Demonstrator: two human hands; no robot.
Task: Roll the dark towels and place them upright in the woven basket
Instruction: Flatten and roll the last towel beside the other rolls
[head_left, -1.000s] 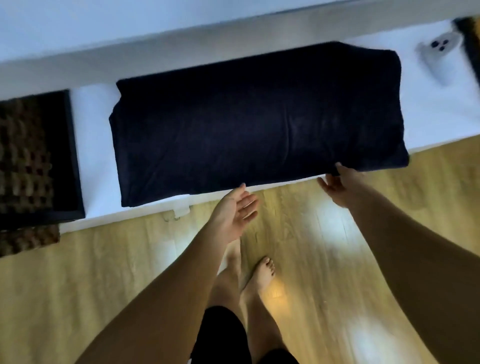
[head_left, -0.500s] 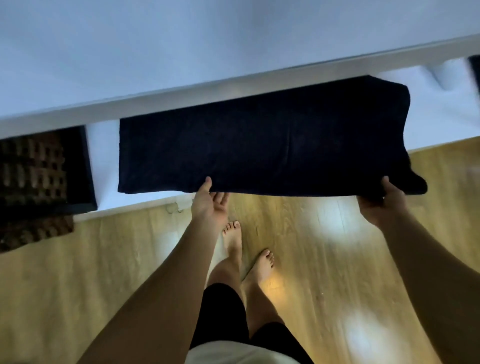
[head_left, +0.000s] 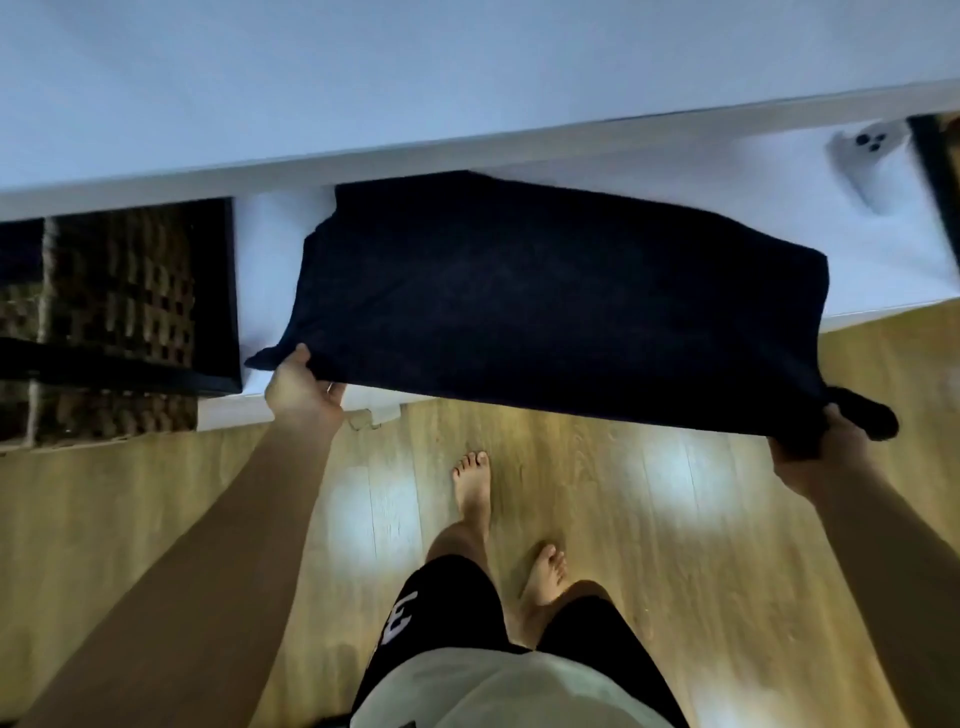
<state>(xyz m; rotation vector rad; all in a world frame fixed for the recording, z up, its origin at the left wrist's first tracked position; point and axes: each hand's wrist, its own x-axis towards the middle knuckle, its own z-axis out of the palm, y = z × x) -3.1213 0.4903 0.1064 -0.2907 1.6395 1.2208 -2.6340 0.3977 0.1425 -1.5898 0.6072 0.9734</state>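
Note:
A dark towel is stretched out over the front edge of a white surface, its near edge lifted off and hanging over the floor. My left hand pinches the towel's near left corner. My right hand grips the bunched near right corner. The woven basket, brown weave with a dark rim, stands at the left end of the white surface, a short gap from the towel's left edge.
A white device with dark buttons lies at the back right of the surface, beside a dark object at the frame edge. A white wall runs behind. Wooden floor and my bare feet are below.
My left hand slid left along the near edge to the towel's left corner and took hold of it. Both hands have pulled the towel's near edge toward me; my feet have stepped.

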